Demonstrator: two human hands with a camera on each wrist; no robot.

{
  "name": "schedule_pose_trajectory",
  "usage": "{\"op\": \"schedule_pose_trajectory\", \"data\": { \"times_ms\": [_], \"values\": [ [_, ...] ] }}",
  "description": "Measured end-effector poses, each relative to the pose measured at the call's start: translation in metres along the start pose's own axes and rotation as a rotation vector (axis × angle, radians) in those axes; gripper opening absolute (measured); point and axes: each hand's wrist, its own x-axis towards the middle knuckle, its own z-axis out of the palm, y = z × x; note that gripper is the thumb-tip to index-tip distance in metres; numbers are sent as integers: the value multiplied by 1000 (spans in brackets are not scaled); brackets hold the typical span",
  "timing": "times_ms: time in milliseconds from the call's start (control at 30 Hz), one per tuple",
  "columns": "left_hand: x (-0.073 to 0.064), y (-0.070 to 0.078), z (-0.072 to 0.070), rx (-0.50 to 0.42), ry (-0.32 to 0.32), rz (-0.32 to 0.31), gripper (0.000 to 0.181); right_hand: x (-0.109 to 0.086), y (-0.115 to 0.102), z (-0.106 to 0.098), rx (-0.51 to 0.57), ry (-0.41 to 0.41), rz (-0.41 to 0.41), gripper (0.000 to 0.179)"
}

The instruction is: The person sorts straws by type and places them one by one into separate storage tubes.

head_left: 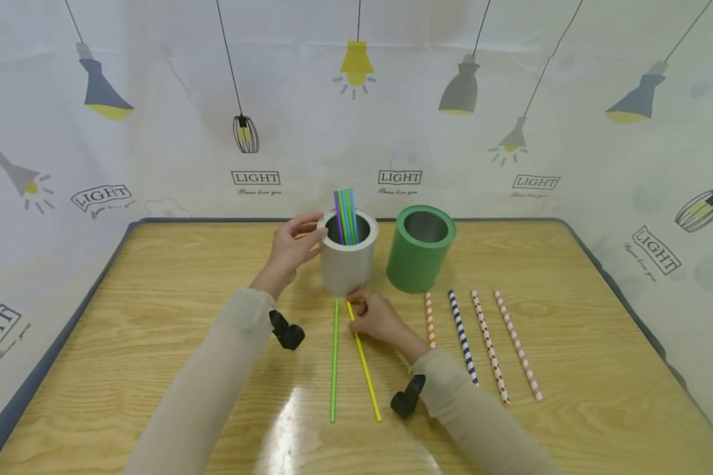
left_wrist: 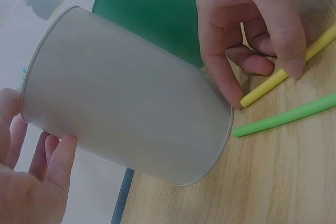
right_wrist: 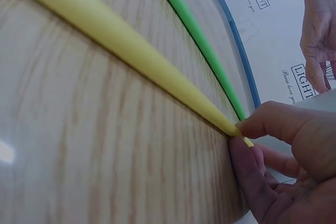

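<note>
Slim plain yellow straw (head_left: 365, 369), on wood-grain tabletop (head_left: 136, 297); far end pinched by right hand (head_left: 382, 320).
Left hand (head_left: 291, 251): fingertips resting loosely against pale grey cylindrical holder (head_left: 347, 270), which contains purple, green and blue straws (head_left: 345, 218), lower ends hidden. Beside the yellow: plain light-green straw (head_left: 335, 359). Adjacent: green cylindrical holder (head_left: 415, 260), interior dark; orange-striped (head_left: 430, 320), blue-striped (head_left: 462, 333), red-dotted (head_left: 490, 346) and pink-striped straws (head_left: 518, 346), the orange partly covered by the right sleeve (head_left: 481, 409).
</note>
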Motion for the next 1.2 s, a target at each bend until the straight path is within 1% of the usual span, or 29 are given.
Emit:
{"op": "schedule_pose_trajectory", "data": {
  "times_ms": [200,500,833,1000,1067,1200],
  "values": [
    [0,0,0,2,-5,3,39,0,-1,1,36,-10,47,44],
    [-2,2,0,6,-5,1,39,-1,-3,-2,74,-13,81,42],
    [0,0,0,1,-5,3,39,1,-6,-8,103,30,18,43],
    [-1,1,0,-2,-5,4,39,-1,-13,-16,156,29,20,43],
    [-1,2,0,-1,-5,2,39,-1,-15,-19,166,32,2,43],
    [-1,2,0,2,-4,-2,39,-2,-22,-27,174,60,-61,44]
  ]
}}
